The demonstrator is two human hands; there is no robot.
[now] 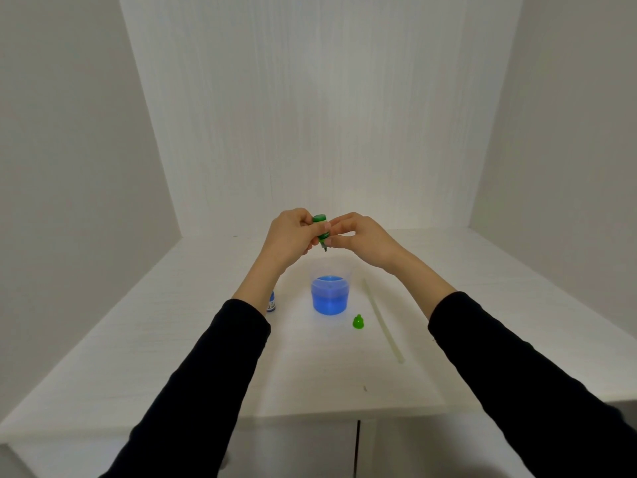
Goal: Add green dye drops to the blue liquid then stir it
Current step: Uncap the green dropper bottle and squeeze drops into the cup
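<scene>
You're holding the green dye bottle upside down, nozzle pointing down, up above the clear cup of blue liquid. Your left hand is pinching the bottle from its side, fingers curled around the body. Your right hand is pinching it too, fingertips pressing in from the other side, so both hands are gripping the one bottle. The nozzle tip is hanging well clear of the cup's rim, not touching it, and sitting slightly toward the cup's far edge.

The cup is standing upright on the white bench, roughly between your two forearms, a little over half full. The bottle's green cap is sitting on the bench just beside the cup, toward your right. Further right, a pale stirring stick is lying flat, running away from you. A small blue-capped bottle is peeking out from behind your left wrist. Both black sleeves are reaching in from the near edge.
</scene>
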